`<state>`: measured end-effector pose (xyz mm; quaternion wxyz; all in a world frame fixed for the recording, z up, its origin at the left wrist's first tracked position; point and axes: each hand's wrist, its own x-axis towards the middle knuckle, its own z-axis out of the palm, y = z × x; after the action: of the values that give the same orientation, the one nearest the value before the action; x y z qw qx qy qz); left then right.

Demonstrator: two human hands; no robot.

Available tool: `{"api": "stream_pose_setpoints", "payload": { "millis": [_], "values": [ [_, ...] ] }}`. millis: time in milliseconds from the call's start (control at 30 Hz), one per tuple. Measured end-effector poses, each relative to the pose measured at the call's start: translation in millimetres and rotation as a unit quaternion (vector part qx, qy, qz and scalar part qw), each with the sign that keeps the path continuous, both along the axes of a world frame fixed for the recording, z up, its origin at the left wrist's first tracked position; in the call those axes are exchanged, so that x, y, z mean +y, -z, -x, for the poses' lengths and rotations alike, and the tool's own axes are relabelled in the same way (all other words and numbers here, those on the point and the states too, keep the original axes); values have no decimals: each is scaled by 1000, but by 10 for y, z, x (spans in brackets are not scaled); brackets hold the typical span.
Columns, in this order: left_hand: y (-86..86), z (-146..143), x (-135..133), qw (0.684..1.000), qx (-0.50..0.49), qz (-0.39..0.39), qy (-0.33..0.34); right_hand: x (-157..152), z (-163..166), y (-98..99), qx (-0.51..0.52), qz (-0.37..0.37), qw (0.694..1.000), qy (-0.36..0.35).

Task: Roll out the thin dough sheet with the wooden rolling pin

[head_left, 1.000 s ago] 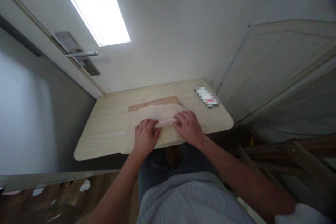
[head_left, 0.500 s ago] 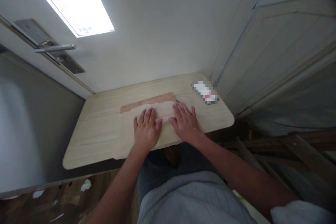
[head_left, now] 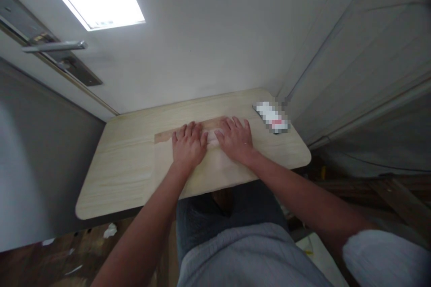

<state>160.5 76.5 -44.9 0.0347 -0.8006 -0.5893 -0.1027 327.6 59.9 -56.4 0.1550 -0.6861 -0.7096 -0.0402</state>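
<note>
My left hand (head_left: 189,148) lies palm down with its fingers stretched forward on a thin pale sheet (head_left: 164,154) on the wooden tabletop (head_left: 117,161). Beside it my right hand (head_left: 235,140) presses flat in the same way, thumbs pointing toward each other. Between the thumbs shows a whitish, creased piece (head_left: 212,138), partly covered by the hands. Beyond the fingers runs a light brown strip (head_left: 213,123) along the sheet's far edge. What lies under the palms is hidden.
A blurred white and pink object with a dark edge (head_left: 271,117) rests at the table's right end. A door with a metal lever handle (head_left: 55,46) stands behind the table. Crumpled white scraps (head_left: 110,231) lie on the floor at left. A wall closes off the right.
Both hands have slid forward, away from my body, and now cover part of the brown strip. The whitish creased piece between them sits farther forward too. The view has shifted slightly.
</note>
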Motion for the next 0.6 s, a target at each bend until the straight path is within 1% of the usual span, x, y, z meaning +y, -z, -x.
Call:
{"api": "stream_pose_setpoints", "payload": {
  "millis": [233,333,600],
  "values": [
    [-10,14,215,1000,-4,16,17,185,16,0,-9,12,1000,17],
    [-11,15,266,1000,2,24,16,227,11,-18,-15,16,1000,12],
    [-1,21,351,1000,11,11,18,353,-8,-80,-27,32,999,9]
  ]
}}
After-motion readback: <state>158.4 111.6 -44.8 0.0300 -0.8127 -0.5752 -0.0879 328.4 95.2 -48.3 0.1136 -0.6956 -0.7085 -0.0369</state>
